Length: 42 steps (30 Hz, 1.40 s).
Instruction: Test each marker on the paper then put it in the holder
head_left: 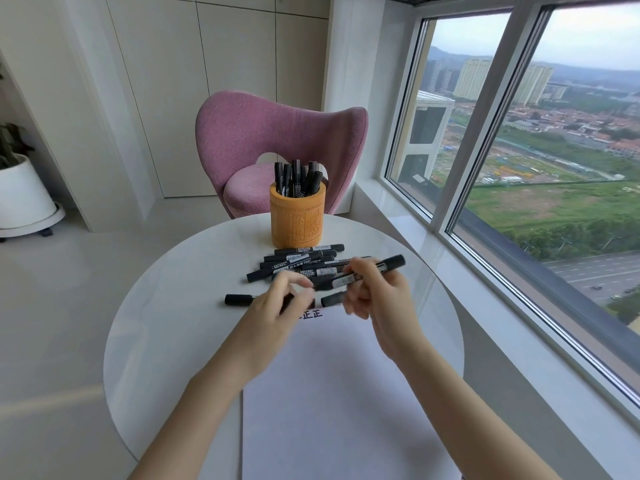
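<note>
Held marker point(367, 273): black, white label, tilted, far end high right, above pile point(298, 265); right hand point(377, 292) grips barrel, left hand point(277, 303) pinches near end.
Pile: black markers, flat, heaped just before holder point(298, 220).
Single marker point(239, 299): flat, apart at left.
Holder: orange carved cylinder, upright; stored markers point(298, 178) standing inside.
Paper point(332, 393): white sheet, flat, black characters point(311, 314) at far edge.

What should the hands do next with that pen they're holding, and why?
Probably pull the left hand away to uncap the marker. The right hand grips its middle above the paper, and the left pinches its near end. A pile of markers waits by the holder. Whether this one was already tested, I can't tell.
</note>
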Tool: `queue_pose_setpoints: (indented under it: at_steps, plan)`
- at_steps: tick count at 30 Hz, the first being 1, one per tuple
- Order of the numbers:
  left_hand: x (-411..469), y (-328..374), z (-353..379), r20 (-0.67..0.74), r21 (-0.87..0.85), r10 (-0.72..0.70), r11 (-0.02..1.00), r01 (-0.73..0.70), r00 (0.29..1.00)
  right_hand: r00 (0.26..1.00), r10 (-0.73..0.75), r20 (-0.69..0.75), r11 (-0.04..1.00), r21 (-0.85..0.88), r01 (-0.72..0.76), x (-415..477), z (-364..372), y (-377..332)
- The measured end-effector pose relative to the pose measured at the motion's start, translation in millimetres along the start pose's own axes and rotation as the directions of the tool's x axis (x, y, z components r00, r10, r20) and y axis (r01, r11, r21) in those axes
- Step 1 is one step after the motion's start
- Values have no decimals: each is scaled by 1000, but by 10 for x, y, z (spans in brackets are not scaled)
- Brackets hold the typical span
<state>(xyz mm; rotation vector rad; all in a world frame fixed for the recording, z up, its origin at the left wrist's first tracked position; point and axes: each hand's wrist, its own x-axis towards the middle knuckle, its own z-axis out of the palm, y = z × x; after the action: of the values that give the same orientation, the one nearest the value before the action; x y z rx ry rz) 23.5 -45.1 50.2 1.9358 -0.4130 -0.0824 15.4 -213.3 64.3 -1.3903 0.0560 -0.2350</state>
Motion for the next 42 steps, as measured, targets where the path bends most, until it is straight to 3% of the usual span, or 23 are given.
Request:
queue_pose_setpoints:
  at_steps: [4,11,19,29,42]
  plan:
    - [-85,-113,-24,-1,-120,-19,993,18,1000,996,80,-33,996,31,-79,38,-70,-48]
    - [-231,-172,25,168,-125,-13,992,35,986,988,125,-88,974,-180,-139,84,-34,117]
    - [-279,-180,61,169,-56,-50,997,61,984,990,69,-122,957,-273,-100,106,-24,253]
    - [-303,-201,82,149,-26,-29,999,33,988,979,-124,-164,902,-429,42,103,15,340]
    - [-308,-238,87,137,-29,-16,999,20,990,980,-125,-154,881,-472,38,118,15,397]
